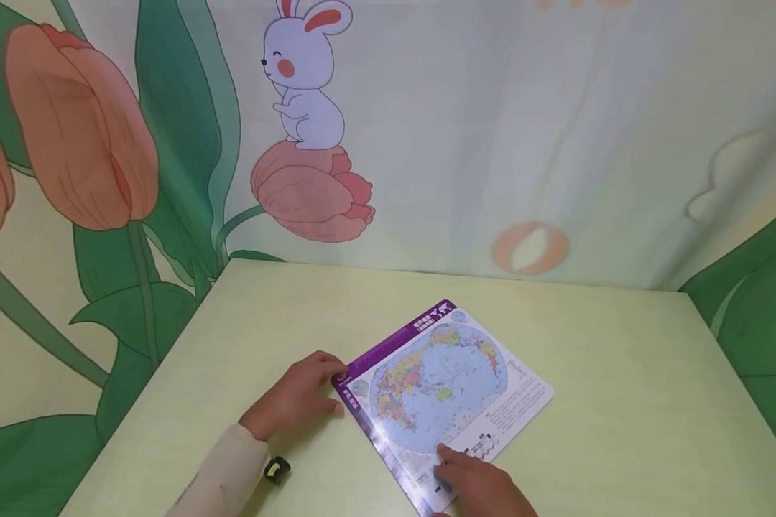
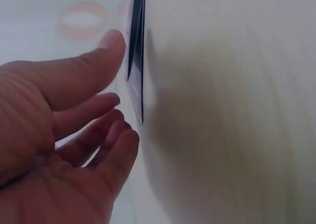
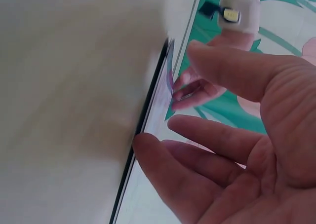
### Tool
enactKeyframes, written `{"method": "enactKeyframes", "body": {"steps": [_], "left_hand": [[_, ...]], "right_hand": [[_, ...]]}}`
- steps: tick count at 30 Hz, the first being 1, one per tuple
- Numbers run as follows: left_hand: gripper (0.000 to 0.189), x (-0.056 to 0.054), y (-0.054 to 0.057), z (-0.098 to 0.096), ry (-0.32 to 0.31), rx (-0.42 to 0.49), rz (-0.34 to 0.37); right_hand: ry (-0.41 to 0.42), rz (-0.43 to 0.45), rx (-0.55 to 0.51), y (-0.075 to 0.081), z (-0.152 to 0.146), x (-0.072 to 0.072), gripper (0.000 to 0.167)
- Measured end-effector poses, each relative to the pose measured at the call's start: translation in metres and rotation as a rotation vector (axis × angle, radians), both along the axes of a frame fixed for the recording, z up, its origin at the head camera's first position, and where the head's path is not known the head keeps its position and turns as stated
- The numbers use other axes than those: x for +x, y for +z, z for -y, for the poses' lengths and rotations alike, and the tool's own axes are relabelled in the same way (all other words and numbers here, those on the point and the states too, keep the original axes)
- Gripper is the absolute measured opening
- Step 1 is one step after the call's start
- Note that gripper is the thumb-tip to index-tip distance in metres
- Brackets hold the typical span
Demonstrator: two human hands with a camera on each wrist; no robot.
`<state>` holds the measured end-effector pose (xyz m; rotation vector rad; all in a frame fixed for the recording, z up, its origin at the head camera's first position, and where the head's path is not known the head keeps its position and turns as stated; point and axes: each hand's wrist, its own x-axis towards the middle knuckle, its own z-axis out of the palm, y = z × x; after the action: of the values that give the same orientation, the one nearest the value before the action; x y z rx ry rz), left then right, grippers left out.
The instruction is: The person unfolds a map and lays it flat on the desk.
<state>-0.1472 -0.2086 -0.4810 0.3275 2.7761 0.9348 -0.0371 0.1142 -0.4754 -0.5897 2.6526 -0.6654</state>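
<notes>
A laminated world map [image 1: 455, 373] with a purple band along its upper left edge lies slantwise on the pale table. My left hand [image 1: 297, 395] is at the map's left corner, fingertips touching it and the thumb held apart. In the left wrist view the hand's fingers [image 2: 126, 147] are loosely bent beside the map's edge [image 2: 138, 81], which shows two thin layers. Over the lower right edge is my right hand [image 1: 485, 488], index finger resting on the printed side. Its fingers [image 3: 212, 132] look relaxed in the right wrist view, the nearest one touching the edge.
The pale yellow-green table [image 1: 627, 402] extends around the map. Behind it hangs a curtain [image 1: 427, 143] printed with tulips and a white rabbit. A small black strap piece [image 1: 276, 470] sticks out from the left sleeve [image 1: 223, 470].
</notes>
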Motion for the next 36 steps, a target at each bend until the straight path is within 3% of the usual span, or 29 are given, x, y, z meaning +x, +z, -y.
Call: {"method": "enactKeyframes", "body": {"steps": [7, 14, 22, 27, 36], "left_hand": [[0.059, -0.017, -0.008, 0.003, -0.108, 0.009, 0.005], [0.055, -0.022, -0.011, 0.0, -0.118, -0.013, 0.0], [0.056, -0.021, -0.011, -0.001, -0.118, -0.012, 0.013], [0.058, -0.019, -0.013, -0.002, -0.136, -0.014, -0.003], [0.065, -0.006, -0.005, -0.006, -0.171, -0.092, -0.046]], "right_hand": [[0.065, -0.005, 0.034, -0.001, 0.009, -0.002, 0.07], [0.099, -0.105, 0.056, -0.007, 0.013, -0.002, 0.046], [0.086, -0.119, 0.047, -0.012, 0.011, 0.0, 0.043], [0.073, -0.079, 0.042, -0.01, 0.008, -0.001, 0.044], [-0.017, 0.0, 0.048, -0.004, -0.005, -0.006, 0.045]]}}
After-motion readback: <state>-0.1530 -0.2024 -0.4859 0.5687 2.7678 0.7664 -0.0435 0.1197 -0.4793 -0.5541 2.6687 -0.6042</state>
